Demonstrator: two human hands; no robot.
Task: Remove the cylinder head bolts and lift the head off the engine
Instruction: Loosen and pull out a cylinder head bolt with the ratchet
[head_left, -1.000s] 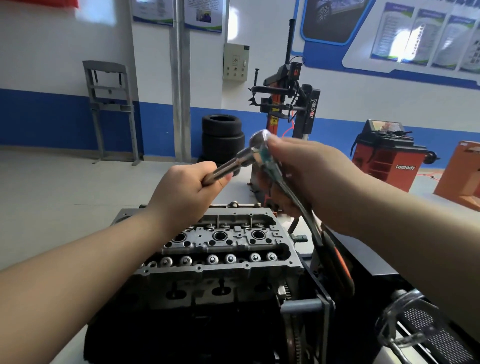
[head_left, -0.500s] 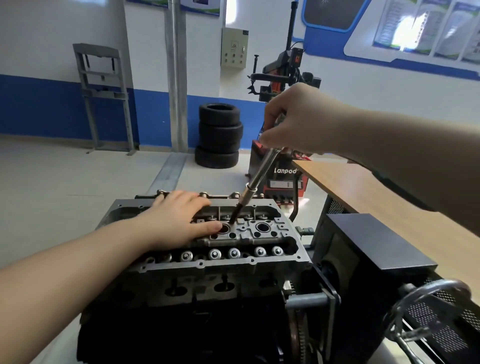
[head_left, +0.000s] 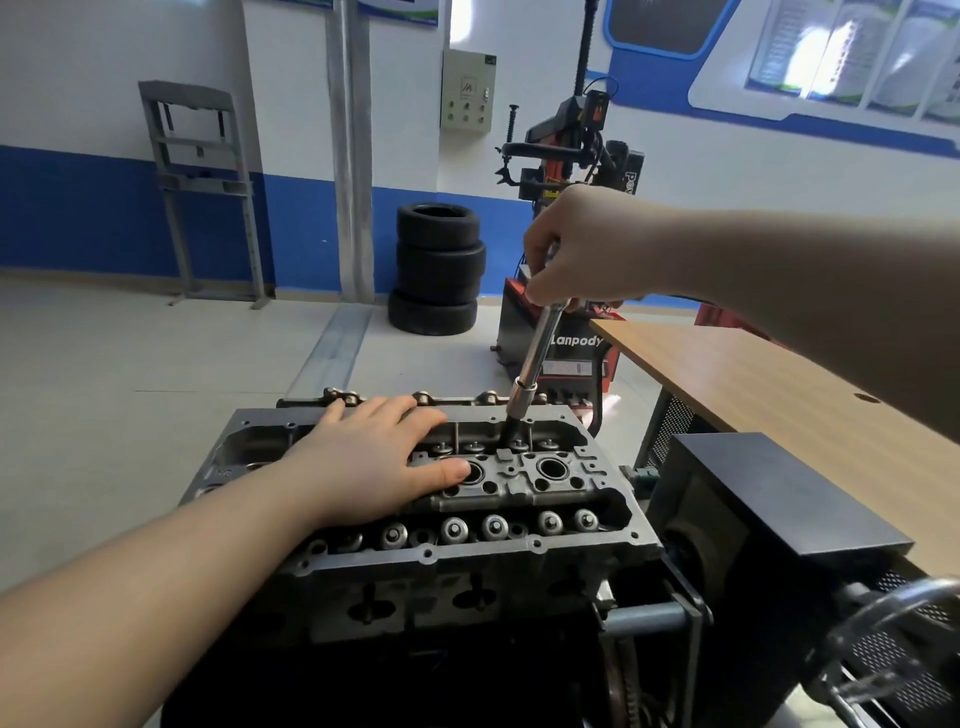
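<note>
The grey cylinder head (head_left: 524, 551) sits on top of the dark engine block (head_left: 415, 670) at the centre bottom. My left hand (head_left: 374, 462) lies flat on the head's top, fingers spread, thumb beside a round plug well. My right hand (head_left: 582, 249) grips the upper end of a chrome socket extension (head_left: 535, 358), which slants down to a black socket tip (head_left: 511, 431) set into the far row of the head. The bolt under the tip is hidden.
A black stand box (head_left: 769, 519) and a metal handwheel (head_left: 893, 639) are at the right of the engine. A wooden table (head_left: 769, 379) runs behind them. A stack of tyres (head_left: 439, 270) and a red tyre machine (head_left: 566, 332) stand on the floor beyond.
A second ago both hands held the tool up in the air. My left hand then came down flat on the head, and my right hand set the extension tip into the head's far row.
</note>
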